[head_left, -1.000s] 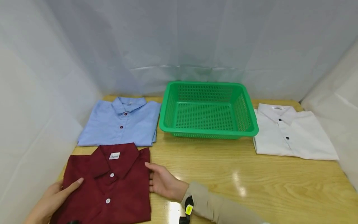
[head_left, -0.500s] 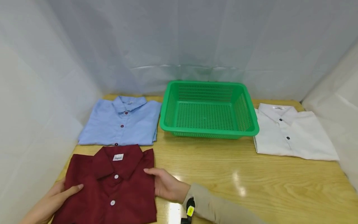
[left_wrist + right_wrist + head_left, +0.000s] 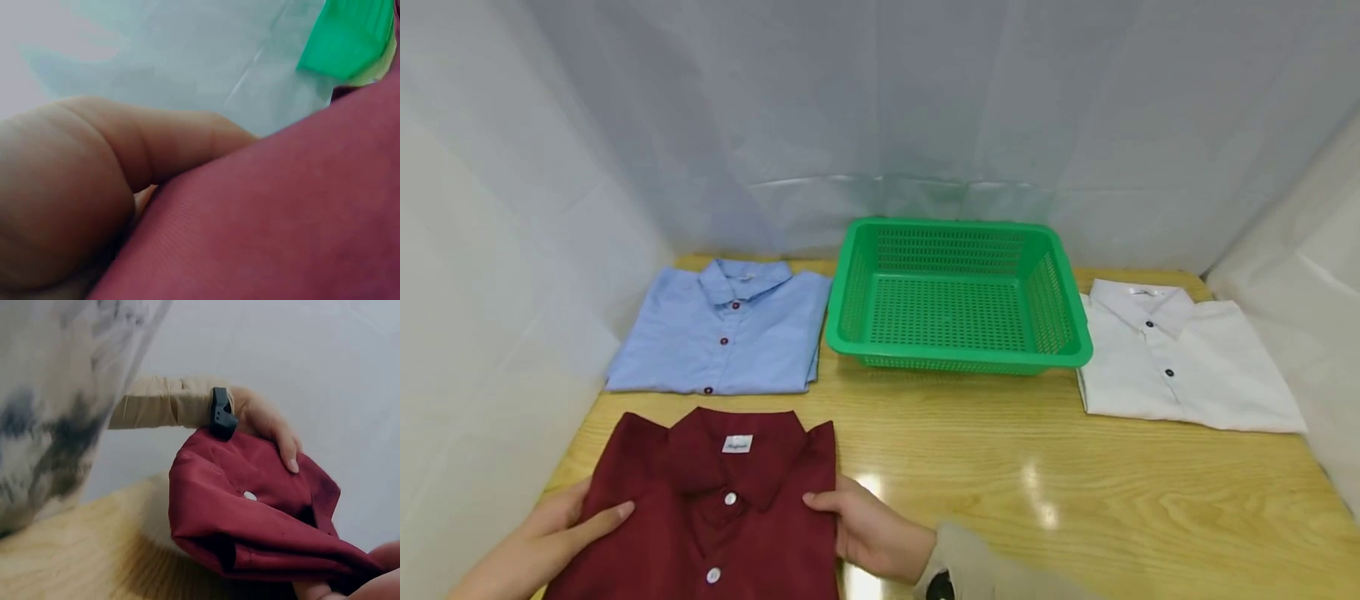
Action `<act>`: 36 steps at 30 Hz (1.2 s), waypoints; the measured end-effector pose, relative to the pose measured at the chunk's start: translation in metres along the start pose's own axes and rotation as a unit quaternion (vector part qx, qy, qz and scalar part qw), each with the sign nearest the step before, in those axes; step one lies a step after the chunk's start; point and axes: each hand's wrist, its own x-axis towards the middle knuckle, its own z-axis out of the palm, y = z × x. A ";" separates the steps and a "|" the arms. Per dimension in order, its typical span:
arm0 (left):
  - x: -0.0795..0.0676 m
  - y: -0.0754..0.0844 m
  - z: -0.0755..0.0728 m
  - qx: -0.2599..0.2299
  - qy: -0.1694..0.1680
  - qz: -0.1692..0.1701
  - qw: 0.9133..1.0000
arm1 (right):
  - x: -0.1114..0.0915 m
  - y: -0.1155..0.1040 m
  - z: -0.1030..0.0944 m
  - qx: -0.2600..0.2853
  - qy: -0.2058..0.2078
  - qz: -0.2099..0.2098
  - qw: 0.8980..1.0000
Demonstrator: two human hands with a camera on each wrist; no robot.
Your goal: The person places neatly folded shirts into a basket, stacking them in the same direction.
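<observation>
1. Maroon shirt (image 3: 760,542): held up over the table's (image 3: 1075,500) near left.
2. Left hand (image 3: 538,542): pinches its left side, thumb on top.
3. Right hand (image 3: 880,529): pinches its right edge, thumb also on top.
4. Farther back, left to right: blue shirt (image 3: 767,350), basket (image 3: 958,357), white shirt (image 3: 1213,367).

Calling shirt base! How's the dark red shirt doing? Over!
Left hand and right hand gripping opposite sides of the dark red shirt. Shirt folded, looks lifted off the table. Nothing seen in the way; blue shirt lies just beyond.
</observation>
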 end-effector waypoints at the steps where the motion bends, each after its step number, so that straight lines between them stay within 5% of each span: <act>1: 0.001 0.003 0.002 0.005 0.000 0.005 1.000 | -0.003 -0.001 0.000 -0.003 0.010 -0.004 1.000; 10: 0.007 0.027 0.024 -0.009 0.000 0.039 0.999 | -0.031 -0.027 -0.004 -0.026 0.041 -0.011 0.999; 17: 0.015 0.049 0.045 -0.050 0.020 -0.022 0.998 | -0.059 -0.054 -0.014 -0.049 0.035 -0.026 0.998; 25: 0.025 0.084 0.065 -0.075 0.036 -0.023 0.996 | -0.093 -0.092 -0.030 -0.046 -0.020 -0.048 0.998; 29: 0.032 0.109 0.080 -0.068 0.050 0.007 0.996 | -0.111 -0.111 -0.038 -0.068 -0.031 -0.058 0.996; 36: 0.046 0.133 0.095 -0.122 0.014 0.058 0.991 | -0.141 -0.138 -0.051 -0.098 -0.014 -0.059 0.993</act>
